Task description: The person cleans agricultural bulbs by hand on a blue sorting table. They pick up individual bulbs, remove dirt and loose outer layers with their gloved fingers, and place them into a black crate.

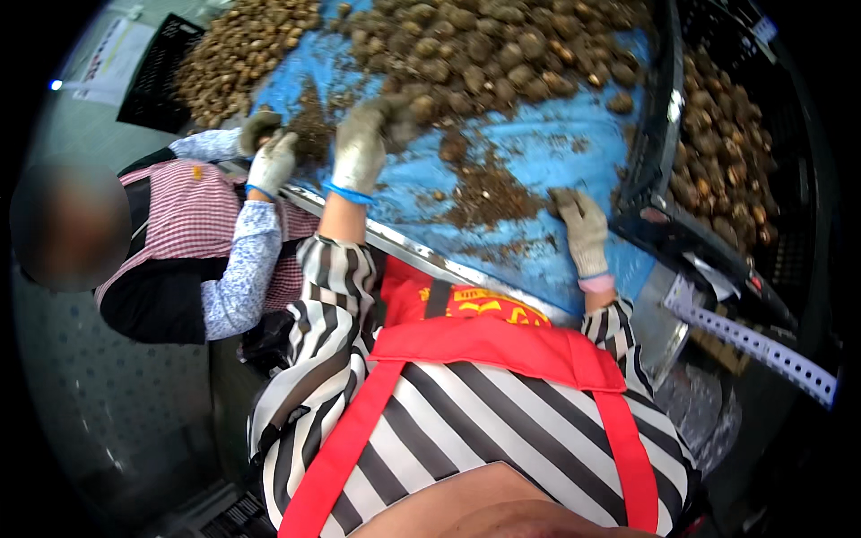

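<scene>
Gloved left hand [363, 142] at brown tuber pile [484, 63], gloved right hand [581, 226] by loose soil [491, 195], well apart, can't tell either grip.

Taking the dirt [489, 193] on our sheet [408, 204] as the dial's centre, we have the main pile of tubers [502, 58] at twelve o'clock, our left hand [366, 143] at ten by its edge, and a smaller pile [240, 58] farther out that way. A co-worker [202, 193] is at nine, our right hand [581, 226] at four, and a crate [653, 148] holding more tubers between two and three.
</scene>
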### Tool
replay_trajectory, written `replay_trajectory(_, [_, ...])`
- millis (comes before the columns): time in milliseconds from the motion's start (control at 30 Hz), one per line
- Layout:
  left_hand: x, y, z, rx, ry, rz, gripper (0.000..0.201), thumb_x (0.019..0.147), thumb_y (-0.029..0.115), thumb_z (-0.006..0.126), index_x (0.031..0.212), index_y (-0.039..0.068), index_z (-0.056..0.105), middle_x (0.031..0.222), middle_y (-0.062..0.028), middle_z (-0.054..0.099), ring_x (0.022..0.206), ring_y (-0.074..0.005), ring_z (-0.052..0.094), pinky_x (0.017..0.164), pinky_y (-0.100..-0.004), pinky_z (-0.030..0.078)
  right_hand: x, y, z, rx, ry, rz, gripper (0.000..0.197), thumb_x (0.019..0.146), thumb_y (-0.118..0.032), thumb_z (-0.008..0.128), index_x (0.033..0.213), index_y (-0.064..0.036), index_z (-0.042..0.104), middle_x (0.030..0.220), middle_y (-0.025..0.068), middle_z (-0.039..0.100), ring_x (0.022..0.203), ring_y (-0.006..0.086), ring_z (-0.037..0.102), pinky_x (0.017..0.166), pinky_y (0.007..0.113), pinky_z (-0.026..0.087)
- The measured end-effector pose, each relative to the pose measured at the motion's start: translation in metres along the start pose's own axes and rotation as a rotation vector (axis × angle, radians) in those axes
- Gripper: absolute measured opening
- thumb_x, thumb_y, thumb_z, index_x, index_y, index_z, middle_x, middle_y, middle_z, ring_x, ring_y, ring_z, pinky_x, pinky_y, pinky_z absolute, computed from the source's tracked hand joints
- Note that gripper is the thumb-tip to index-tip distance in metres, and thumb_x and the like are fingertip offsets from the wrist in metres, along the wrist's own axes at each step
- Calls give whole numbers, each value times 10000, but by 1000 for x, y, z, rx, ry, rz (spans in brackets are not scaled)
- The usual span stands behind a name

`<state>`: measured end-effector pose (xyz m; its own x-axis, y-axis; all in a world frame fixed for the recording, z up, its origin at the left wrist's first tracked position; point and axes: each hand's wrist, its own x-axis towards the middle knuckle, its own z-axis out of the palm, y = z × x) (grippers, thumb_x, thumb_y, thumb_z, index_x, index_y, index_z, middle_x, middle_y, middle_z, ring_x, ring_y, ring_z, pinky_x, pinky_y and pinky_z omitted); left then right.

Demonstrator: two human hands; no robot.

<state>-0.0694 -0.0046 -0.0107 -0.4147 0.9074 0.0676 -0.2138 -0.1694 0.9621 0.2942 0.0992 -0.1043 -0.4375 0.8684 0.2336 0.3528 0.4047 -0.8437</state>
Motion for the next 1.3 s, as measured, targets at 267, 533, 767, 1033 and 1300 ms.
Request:
replay_trajectory(267, [-58, -84, 51, 296, 141, -379, 333, 973, 209, 551, 1142, -51, 673, 962, -136, 748, 644, -136, 662, 545, -255, 526, 17, -28, -4, -73, -141, 188, 338, 944, -306, 611, 1169, -80, 722, 1101, 136, 726, 1038, 290, 684, 918, 362, 516])
replay_trajectory(533, [-98, -86, 64, 638, 261, -76, 347, 998, 216, 583, 1215, -44, 658, 1059, -133, 743, 903, -161, 689, 814, -290, 549, 60, -65, 47, -444, -425, -30, 494, 947, -361, 609, 1361, -92, 594, 1476, 170, 511, 1392, 328, 436, 1183, 485, 305])
replay_trajectory(767, [-84, -75, 60, 586, 299, -146, 387, 982, 219, 595, 1271, -35, 624, 1186, -186, 702, 1081, -254, 679, 925, -339, 529, 12, -30, 50, -330, -609, -452, 575, 903, -399, 675, 1389, -113, 561, 1412, 155, 532, 1408, 346, 405, 1246, 519, 186])
replay_trajectory(1033, [-10, -82, 55, 1498, 77, 48, 739, 832, 487, 732, 1365, 0, 576, 1392, -214, 577, 1312, -363, 522, 1119, -441, 400, 20, -38, 27, -36, -319, -308, 220, 923, -214, 675, 1100, -101, 741, 1081, 91, 722, 1033, 296, 676, 990, 423, 520])
replay_trajectory(1300, [-2, -73, 72, 1290, -22, -96, 689, 822, 400, 758, 1398, 71, 574, 1335, -167, 631, 1224, -344, 583, 1049, -429, 441, 39, -57, 27, 368, -238, 196, 307, 993, -289, 607, 1155, -60, 729, 1083, 88, 750, 1002, 216, 706, 880, 317, 539])
